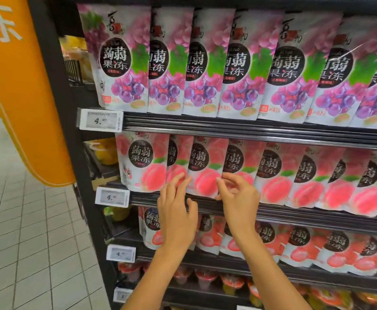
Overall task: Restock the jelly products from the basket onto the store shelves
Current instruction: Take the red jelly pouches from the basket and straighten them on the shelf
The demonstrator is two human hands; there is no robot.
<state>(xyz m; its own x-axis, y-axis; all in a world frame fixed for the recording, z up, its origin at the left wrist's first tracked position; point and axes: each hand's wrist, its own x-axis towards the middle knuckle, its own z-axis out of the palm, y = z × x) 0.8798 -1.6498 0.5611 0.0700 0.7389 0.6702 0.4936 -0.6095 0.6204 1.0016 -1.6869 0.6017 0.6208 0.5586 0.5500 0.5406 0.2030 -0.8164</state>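
Pink peach jelly pouches (pixel 205 166) stand in a row on the second shelf (pixel 294 214). My left hand (pixel 176 204) is raised in front of them, its straight fingertips touching the lower edge of a peach pouch (pixel 176 168). My right hand (pixel 239 195) hovers just to the right with loosely curled fingers near the bottom corner of the neighbouring pouch; neither hand holds anything. Purple grape jelly pouches (pixel 227 63) fill the shelf above. Strawberry jelly pouches (pixel 294 242) fill the shelf below. The basket is out of view.
White price tags (pixel 101 120) hang on the shelf rails at the left end. Jelly cups (pixel 205 280) line the lowest visible shelf. An orange sign panel (pixel 24 86) stands to the left of the black shelf frame, above a light tiled floor (pixel 26 242).
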